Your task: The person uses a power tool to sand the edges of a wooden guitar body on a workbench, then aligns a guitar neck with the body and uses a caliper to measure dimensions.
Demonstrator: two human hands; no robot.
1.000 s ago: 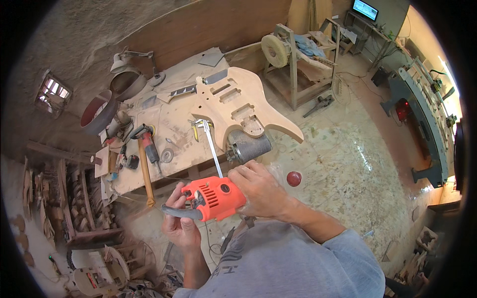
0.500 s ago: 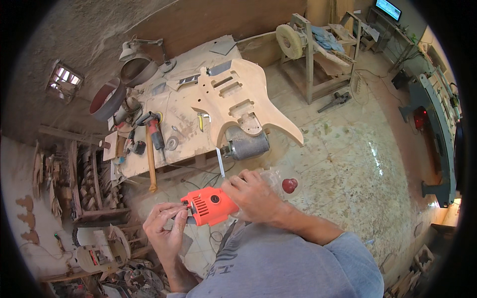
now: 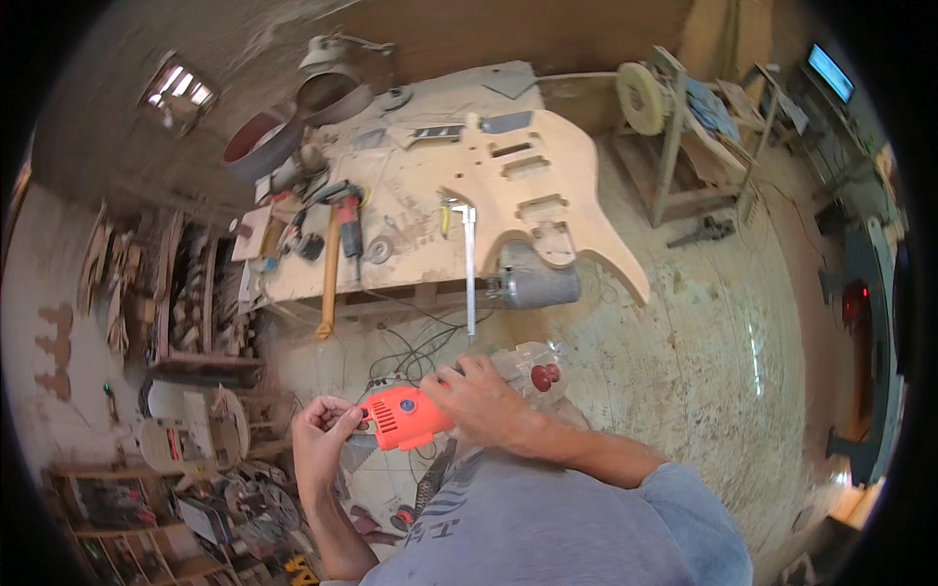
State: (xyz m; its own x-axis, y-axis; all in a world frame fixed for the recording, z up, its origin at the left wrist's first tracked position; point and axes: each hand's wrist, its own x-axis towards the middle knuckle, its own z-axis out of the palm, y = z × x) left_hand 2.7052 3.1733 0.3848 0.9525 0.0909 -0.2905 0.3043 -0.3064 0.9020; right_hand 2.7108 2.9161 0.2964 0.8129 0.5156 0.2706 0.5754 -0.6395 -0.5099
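Observation:
An orange trim router (image 3: 401, 418) with slotted vents lies sideways in front of my shirt. My right hand (image 3: 481, 402) wraps round its body near the clear plastic base (image 3: 520, 365), where dark red knobs (image 3: 545, 377) show. My left hand (image 3: 324, 428) is at the router's other end, thumb and fingers pinched together by a small dark part; what they hold is too small to make out. Beyond the hands, a pale wooden guitar body (image 3: 547, 186) with cut cavities lies on the workbench (image 3: 410, 264), overhanging its right edge.
On the bench lie a caliper (image 3: 470, 259), jutting past the front edge, a red and black sander (image 3: 349, 230), a mallet-like wooden handle (image 3: 330, 278) and a tape roll (image 3: 380, 249). A grey motor drum (image 3: 537, 281) sits below the guitar body. Cables (image 3: 420, 347) trail over the floor.
The view has shifted, so the bench and guitar body appear farther right. My left fingers have drawn closer together at the router's end. My right hand keeps its grip.

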